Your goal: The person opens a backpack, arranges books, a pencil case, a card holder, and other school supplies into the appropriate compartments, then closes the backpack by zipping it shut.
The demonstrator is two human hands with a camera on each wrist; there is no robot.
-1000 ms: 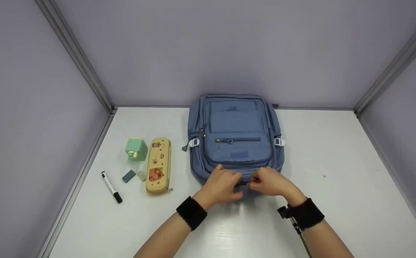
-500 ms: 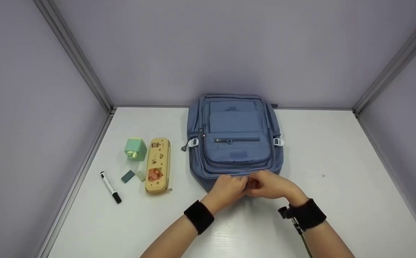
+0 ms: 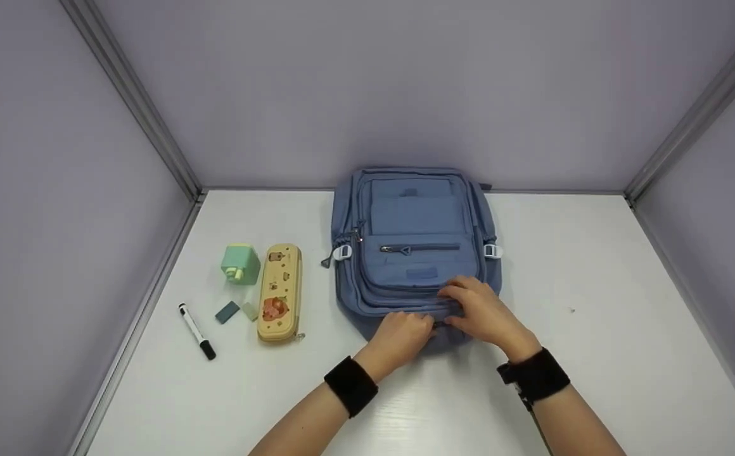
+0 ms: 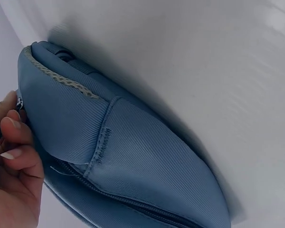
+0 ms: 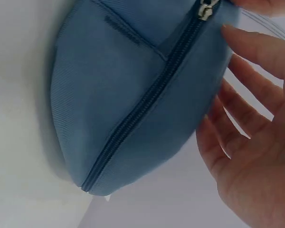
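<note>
**A:** ok so where's the bag at? The blue backpack (image 3: 415, 244) lies flat, front pockets up, mid-tabletop (image 3: 595, 304) near the back wall, its top end towards the person.

**B:** yep. Left hand (image 3: 405, 332) is at that near end with fingers curled in at the zipper line. Looks like a pinch grip on the zipper pull (image 5: 205, 8), but from the head view the pull itself is hidden under the fingers, so I can't tell for sure. The left wrist view only shows curled fingertips (image 4: 16, 142) against the fabric.

**A:** and the right hand (image 3: 478, 310)? Looks relaxed to me, fingers spread and resting on the bag just above the left one. Nothing gripped. Right wrist view shows the fingers (image 5: 256, 52) loose beside the closed zip.

**B:** agreed. Off to the left, well apart from the bag: a yellow pencil case (image 3: 279, 292), a green sharpener (image 3: 241, 263), two small erasers (image 3: 228, 311) and a black marker (image 3: 197, 331). Nothing blocks the hands. Both forearms are cut off at the bottom edge.
</note>
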